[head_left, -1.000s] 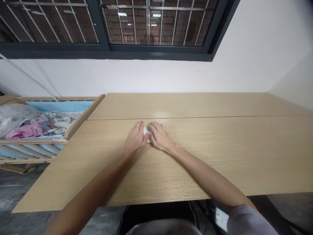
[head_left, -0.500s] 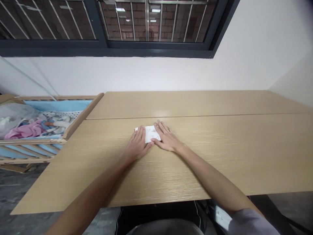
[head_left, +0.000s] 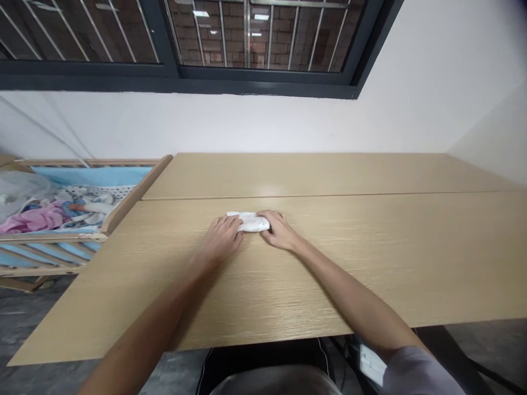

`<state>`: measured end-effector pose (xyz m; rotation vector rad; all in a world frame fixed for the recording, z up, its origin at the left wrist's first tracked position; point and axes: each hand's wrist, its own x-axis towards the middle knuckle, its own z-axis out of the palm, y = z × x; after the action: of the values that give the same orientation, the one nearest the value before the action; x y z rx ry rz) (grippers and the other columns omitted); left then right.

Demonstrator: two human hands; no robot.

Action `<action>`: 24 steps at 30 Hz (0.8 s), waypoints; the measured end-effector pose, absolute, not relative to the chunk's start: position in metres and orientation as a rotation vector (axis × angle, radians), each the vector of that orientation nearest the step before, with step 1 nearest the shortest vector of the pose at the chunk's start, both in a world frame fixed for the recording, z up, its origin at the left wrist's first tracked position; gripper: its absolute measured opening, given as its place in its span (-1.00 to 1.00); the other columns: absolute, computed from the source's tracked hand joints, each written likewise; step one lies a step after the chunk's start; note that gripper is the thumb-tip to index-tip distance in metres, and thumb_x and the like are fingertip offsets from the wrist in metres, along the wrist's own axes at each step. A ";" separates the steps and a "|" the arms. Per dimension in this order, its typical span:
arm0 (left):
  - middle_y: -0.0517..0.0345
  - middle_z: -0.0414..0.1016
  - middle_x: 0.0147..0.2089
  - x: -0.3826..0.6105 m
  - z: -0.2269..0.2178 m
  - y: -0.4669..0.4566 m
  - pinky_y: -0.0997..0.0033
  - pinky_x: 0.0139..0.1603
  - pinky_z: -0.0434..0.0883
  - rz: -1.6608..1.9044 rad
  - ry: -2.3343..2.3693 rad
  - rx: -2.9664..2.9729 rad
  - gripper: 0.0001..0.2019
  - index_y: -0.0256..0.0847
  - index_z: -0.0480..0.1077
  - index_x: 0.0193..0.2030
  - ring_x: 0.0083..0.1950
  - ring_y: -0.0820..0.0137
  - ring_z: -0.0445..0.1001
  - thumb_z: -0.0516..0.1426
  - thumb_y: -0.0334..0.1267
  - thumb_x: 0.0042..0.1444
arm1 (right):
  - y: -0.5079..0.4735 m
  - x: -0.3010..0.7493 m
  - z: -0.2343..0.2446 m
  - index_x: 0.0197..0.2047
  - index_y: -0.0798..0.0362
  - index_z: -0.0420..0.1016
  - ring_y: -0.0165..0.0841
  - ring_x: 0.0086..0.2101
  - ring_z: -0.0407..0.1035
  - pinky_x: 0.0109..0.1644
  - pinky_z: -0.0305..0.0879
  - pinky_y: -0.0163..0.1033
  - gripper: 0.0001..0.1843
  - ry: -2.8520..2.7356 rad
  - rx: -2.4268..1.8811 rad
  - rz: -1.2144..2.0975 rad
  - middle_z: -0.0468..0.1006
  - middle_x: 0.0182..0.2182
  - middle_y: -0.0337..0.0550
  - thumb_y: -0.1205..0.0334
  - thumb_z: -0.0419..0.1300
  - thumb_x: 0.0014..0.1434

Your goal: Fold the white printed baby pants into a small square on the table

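At centre, the left hand point(head_left: 221, 238) and right hand point(head_left: 280, 230) press a folded white printed cloth point(head_left: 249, 221) together on the pale wood desk point(head_left: 370, 274) — fingers point(head_left: 230, 221) closed against its ends, the fold calling for firm pressure.

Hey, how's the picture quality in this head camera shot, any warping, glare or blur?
In the head view, the wide lens bends the dark window frame and slants the edges of the wooden tabletop; soft glare lies near the tabletop's seam; the folded white cloth looks slightly soft, so any fine detail on it is hard to make out.
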<state>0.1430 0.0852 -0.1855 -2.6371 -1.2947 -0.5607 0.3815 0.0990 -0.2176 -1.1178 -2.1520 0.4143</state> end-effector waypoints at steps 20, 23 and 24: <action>-0.19 0.60 -0.04 0.164 -0.184 0.067 0.12 -0.08 0.45 -0.581 -1.996 -2.659 -0.68 -0.25 0.31 0.13 -0.06 0.04 0.60 0.00 -0.15 0.35 | 0.174 0.362 -0.214 -0.10 0.08 0.42 -0.30 -0.25 0.45 -0.15 0.46 -0.15 -0.60 -1.758 -1.280 0.922 0.53 -0.15 -0.04 0.04 0.35 0.07; -0.38 0.54 0.03 0.169 -0.174 0.054 -0.04 0.10 0.39 -0.516 -1.914 -2.611 -0.63 -0.37 0.37 0.08 0.10 -0.10 0.51 -0.03 -0.11 0.36 | 0.167 0.363 -0.198 0.08 0.09 0.43 -0.21 -0.07 0.48 0.03 0.46 -0.03 -0.52 -1.937 -1.249 0.770 0.51 0.05 0.09 -0.04 0.25 0.23; -0.41 0.52 0.07 0.171 -0.172 0.048 -0.07 0.15 0.36 -0.507 -1.861 -2.602 -0.59 -0.39 0.38 0.09 0.15 -0.12 0.47 -0.04 -0.08 0.37 | 0.162 0.363 -0.190 0.17 0.08 0.41 -0.17 0.05 0.45 0.14 0.40 0.02 -0.49 -2.042 -1.209 0.688 0.47 0.14 0.11 -0.08 0.17 0.30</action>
<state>0.1709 0.0477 -0.1723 -2.6015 -1.8606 -0.5071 0.3632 0.1619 -0.1898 -1.2088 -2.0419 0.6881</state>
